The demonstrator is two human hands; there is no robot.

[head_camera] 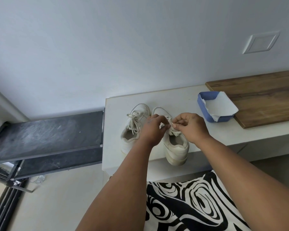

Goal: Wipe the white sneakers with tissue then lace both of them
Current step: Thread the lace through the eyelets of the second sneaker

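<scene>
at the far left a dark rack [45,135] with a dusty, sloping top stands against the wall, just beside the white counter [113,114]. low on the floor by the rack's foot lies a small clear thing, too blurred to name.

on the counter two white sneakers stand side by side, toes to the wall, heels toward the person. the left sneaker [132,130] is already laced, its lace ends lying loose across the tongue; its heel is partly hidden by the left forearm. the left hand [153,125] hovers over the gap between the shoes, fingers curled, pinching a lace [173,131] of the right sneaker [177,147]. the right hand [188,125] meets it just above that shoe's tongue, thumb and forefinger pinching the same lace, fingertips of both hands almost touching. the right sneaker's heel hangs slightly over the counter's front edge.

further right, near the shoes but apart from them, a blue tray [207,95] holds a sheet of white tissue [220,105] that laps over its far rim. the tray touches the edge of a wooden board [264,94] lying on the counter. on the wall above the board sits a white plate [260,42]. at the bottom, black-and-white swirled cloth [190,205] covers the person's lap.
</scene>
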